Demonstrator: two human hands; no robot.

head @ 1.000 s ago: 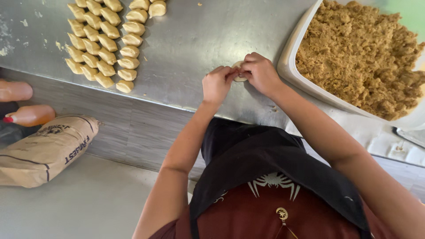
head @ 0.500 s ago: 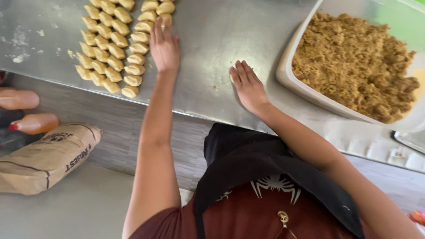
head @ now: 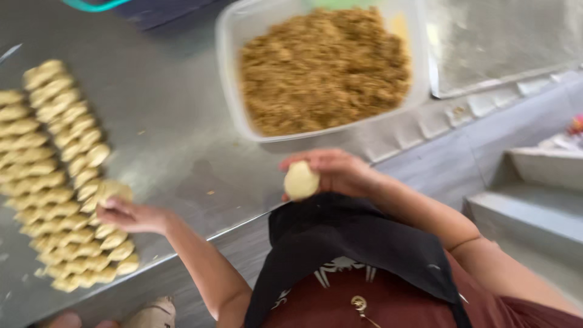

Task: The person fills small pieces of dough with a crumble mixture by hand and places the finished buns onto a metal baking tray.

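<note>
My right hand [head: 340,173] holds a small round disc of pale dough [head: 301,180] just above the front edge of the steel table [head: 176,140]. My left hand [head: 129,214] reaches to the left and rests its fingers on a shaped pastry [head: 111,192] at the edge of the rows of shaped pastries [head: 57,170]. A clear plastic tub of brown crumbly filling [head: 325,70] stands on the table behind my right hand.
A teal rim [head: 91,5] shows at the top left. A grey step or ledge [head: 534,182] lies to the right below the table. A paper sack corner [head: 152,313] shows at the bottom left. My dark apron [head: 358,243] fills the lower middle.
The view has swung right. My left hand has moved along the pastry rows, and my right hand, flat on the table before, has come up holding a dough disc.
</note>
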